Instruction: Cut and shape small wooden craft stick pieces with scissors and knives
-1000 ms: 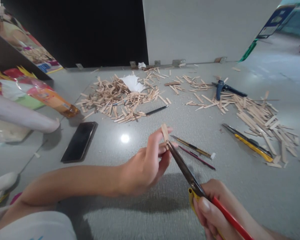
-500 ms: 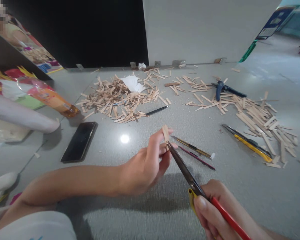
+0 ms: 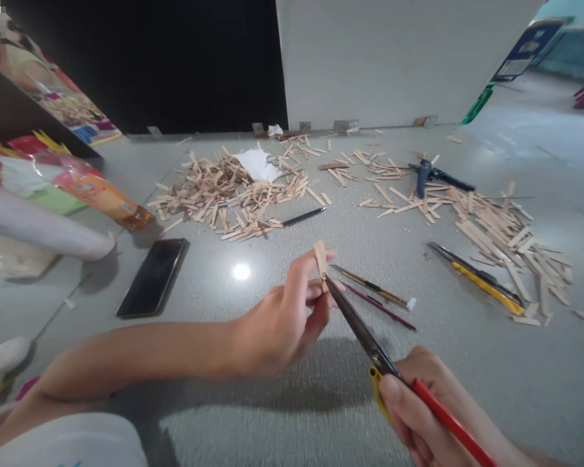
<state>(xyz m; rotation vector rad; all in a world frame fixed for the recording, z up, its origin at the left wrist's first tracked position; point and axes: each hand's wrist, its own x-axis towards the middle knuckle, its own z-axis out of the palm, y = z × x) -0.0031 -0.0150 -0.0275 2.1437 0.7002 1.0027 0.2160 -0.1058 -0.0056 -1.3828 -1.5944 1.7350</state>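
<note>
My left hand (image 3: pixel 282 318) pinches a short piece of flat wooden stick (image 3: pixel 320 258) upright between its fingers, above the grey surface. In my right hand (image 3: pixel 421 402) is a pair of scissors (image 3: pixel 355 322) with long dark blades, a pivot screw and red and yellow handle parts. The blade tips meet the lower part of the wooden piece; whether they press into it I cannot tell. Just beyond the hands lie a gold craft knife (image 3: pixel 374 287) and a thin dark red pen-like stick (image 3: pixel 382 306).
Wooden stick pieces (image 3: pixel 199 188) are heaped at the back, with white paper (image 3: pixel 257 164) on top. More sticks (image 3: pixel 496 227) lie right, near a blue-handled tool (image 3: pixel 424 176) and a yellow utility knife (image 3: pixel 486 285). A black pen (image 3: pixel 304 216), phone (image 3: pixel 153 277) and bottle (image 3: pixel 104 198) lie left.
The view has shifted very slightly. Both hands keep their hold, and the scissor tips stay against the wooden piece.
</note>
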